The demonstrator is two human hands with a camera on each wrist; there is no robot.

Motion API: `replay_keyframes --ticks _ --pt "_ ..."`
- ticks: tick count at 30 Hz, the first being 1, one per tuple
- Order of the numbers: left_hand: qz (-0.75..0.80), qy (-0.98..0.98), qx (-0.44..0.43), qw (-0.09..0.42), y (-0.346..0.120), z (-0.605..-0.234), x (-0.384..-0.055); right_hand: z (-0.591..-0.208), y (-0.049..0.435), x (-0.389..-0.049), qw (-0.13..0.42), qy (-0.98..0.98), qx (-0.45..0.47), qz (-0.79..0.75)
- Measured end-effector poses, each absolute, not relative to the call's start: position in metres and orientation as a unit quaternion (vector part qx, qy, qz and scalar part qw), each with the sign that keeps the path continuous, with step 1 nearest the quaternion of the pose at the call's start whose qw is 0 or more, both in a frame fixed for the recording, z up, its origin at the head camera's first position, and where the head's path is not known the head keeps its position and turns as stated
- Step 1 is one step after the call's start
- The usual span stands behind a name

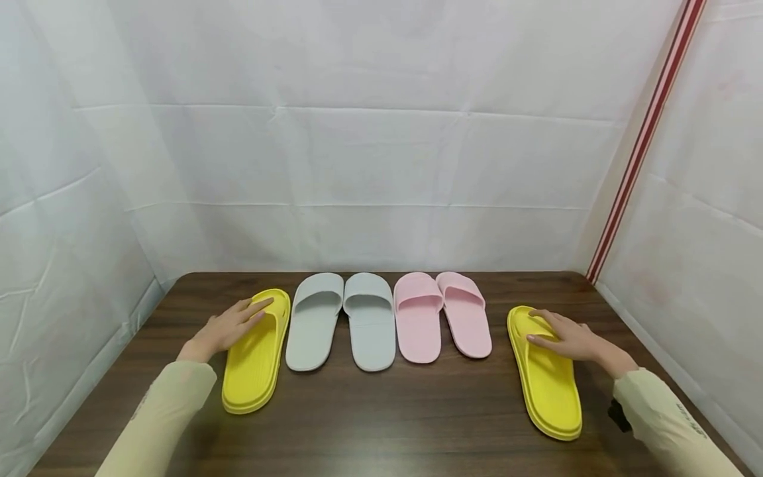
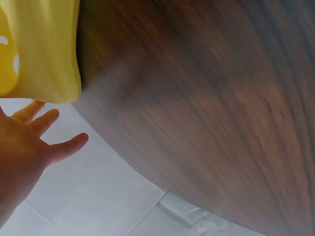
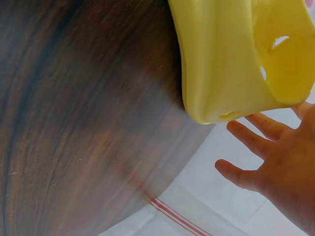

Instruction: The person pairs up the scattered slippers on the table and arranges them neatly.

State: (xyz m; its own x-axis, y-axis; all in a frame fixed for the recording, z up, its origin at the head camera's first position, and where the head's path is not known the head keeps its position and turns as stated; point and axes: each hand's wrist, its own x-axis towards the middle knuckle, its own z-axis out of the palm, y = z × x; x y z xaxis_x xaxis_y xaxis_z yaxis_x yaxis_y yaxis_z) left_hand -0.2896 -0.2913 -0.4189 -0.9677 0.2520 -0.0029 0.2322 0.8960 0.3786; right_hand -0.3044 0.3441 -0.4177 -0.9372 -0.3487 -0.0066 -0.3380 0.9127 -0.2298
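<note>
Toward the left of the table, a yellow slipper (image 1: 253, 381) lies toe away from me, and my left hand (image 1: 224, 330) reaches over its strap with fingers extended. A matching yellow slipper (image 1: 553, 401) lies far to the right, tilted slightly. Over that one's strap, my right hand (image 1: 571, 338) spreads its fingers. In the left wrist view, straight fingers of the left hand (image 2: 22, 142) show at the edge of the yellow slipper (image 2: 47, 54). Similarly, the right wrist view has the right hand (image 3: 285, 162) fanned out beside the slipper's strap (image 3: 216, 59).
Between the yellow slippers, two pale grey slippers (image 1: 311, 334) and two pink slippers (image 1: 419, 334) line up along the back of the dark wooden table (image 1: 381, 424). White sheeting (image 1: 381, 159) hangs behind and at both sides, with a red-striped band (image 1: 644, 146) at the right corner.
</note>
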Motion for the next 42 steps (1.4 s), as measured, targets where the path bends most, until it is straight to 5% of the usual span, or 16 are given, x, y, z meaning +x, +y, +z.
replay_keyframes --ticks 19,42 --pt "0.191 0.972 0.134 0.018 -0.298 -0.421 -0.285 -0.420 0.360 -0.300 0.012 0.974 -0.185 -0.134" --pt "0.179 0.967 0.167 -0.065 -0.301 -0.400 -0.280 -0.426 0.368 -0.302 0.011 0.972 -0.194 -0.133"
